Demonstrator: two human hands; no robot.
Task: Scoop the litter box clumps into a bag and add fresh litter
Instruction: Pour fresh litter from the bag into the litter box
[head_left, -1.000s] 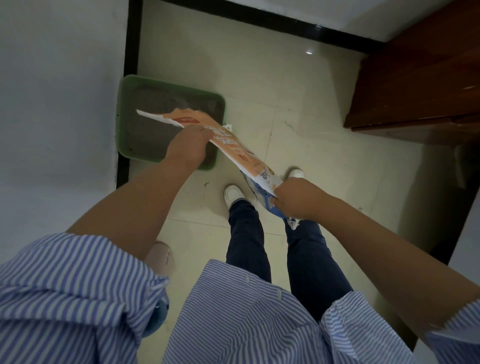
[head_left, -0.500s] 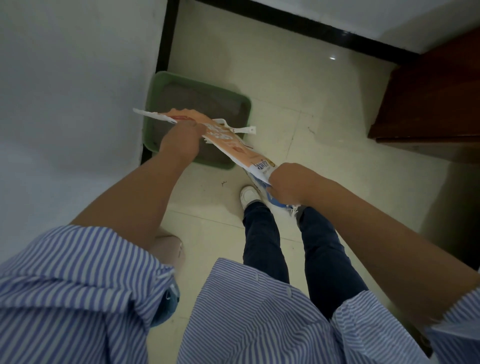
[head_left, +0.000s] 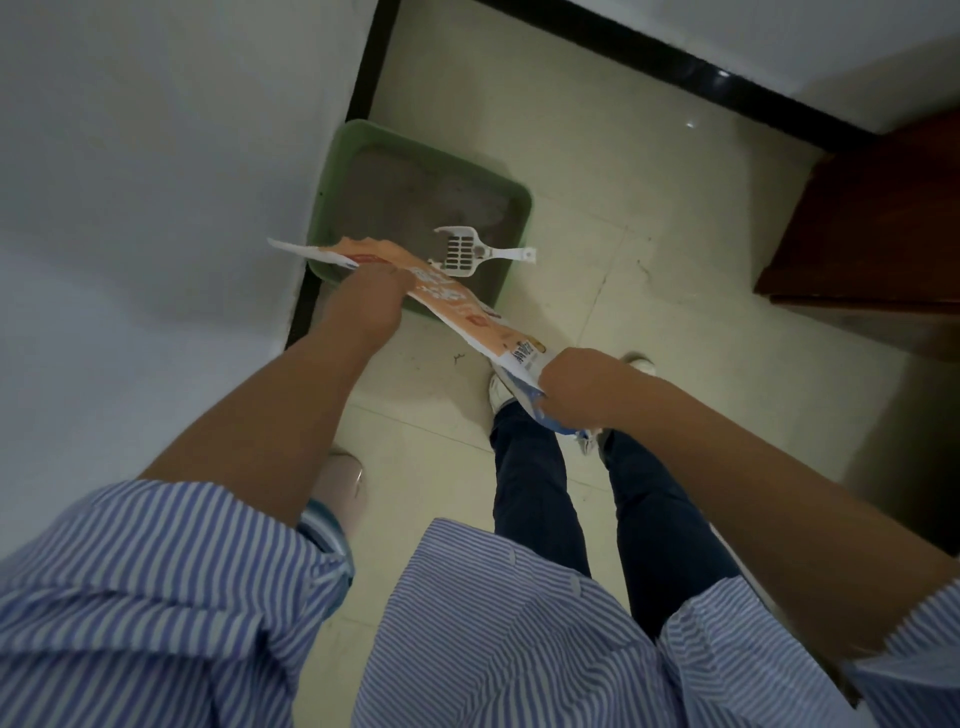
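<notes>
A green litter box (head_left: 519, 208) with grey litter stands on the floor against the left wall. A white slotted scoop (head_left: 465, 253) lies in it, its handle over the near right rim. I hold an orange and white litter bag (head_left: 467, 317) stretched flat between both hands above the box's near edge. My left hand (head_left: 369, 299) grips the bag near its torn open top. My right hand (head_left: 576, 387) grips its blue bottom end. The bag looks flat and thin.
A white wall with a black skirting runs along the left and the back. A dark wooden cabinet (head_left: 872, 234) stands at the right. My feet in white shoes (head_left: 501, 389) are on the pale tiles just short of the box.
The view has shifted so the box sits further right and lower. The bag and both hands have come back toward me, uncovering the white scoop in the box.
</notes>
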